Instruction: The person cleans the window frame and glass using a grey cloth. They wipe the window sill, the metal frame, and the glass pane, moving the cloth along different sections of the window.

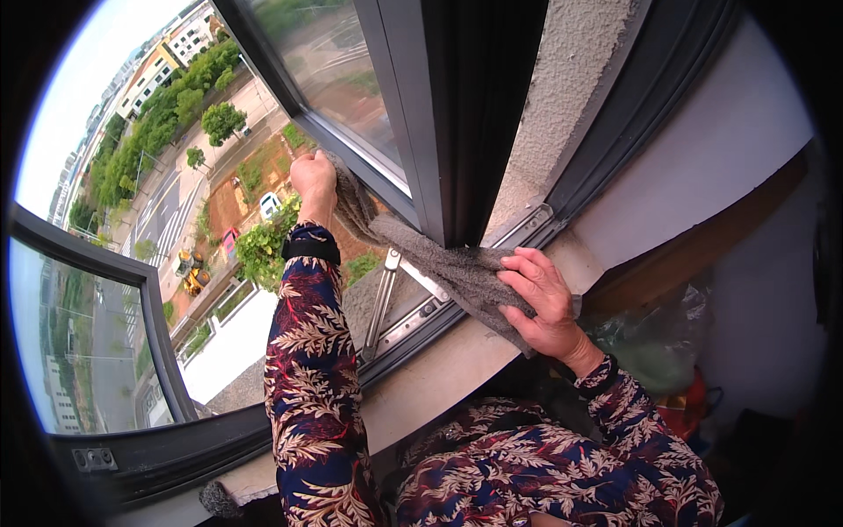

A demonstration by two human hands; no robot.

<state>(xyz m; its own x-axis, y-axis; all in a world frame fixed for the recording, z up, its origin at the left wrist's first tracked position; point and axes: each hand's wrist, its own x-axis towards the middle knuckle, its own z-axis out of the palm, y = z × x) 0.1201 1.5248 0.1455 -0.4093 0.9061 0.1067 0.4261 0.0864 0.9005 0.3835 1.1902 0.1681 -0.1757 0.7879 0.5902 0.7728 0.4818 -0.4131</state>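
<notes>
A grey-brown cloth (454, 263) is stretched between my two hands and runs under the bottom edge of an opened casement window sash (421, 118). My left hand (315, 184) reaches outside through the window opening and grips the cloth's far end in a fist. Over the sill, my right hand (543, 303) holds the near end, fingers spread over the fabric. Part of the metal friction hinge (421, 316) in the window track lies beneath the cloth. A second metal stay arm (382, 303) slants up beside it.
Another sash (85, 336) stands open at the left. A pale sill (435, 388) runs along the dark frame, with a dark fuzzy wad (219, 499) at its near end. Below right sit clear plastic bags (652, 342). Outside, far below, are a road and trees (222, 123).
</notes>
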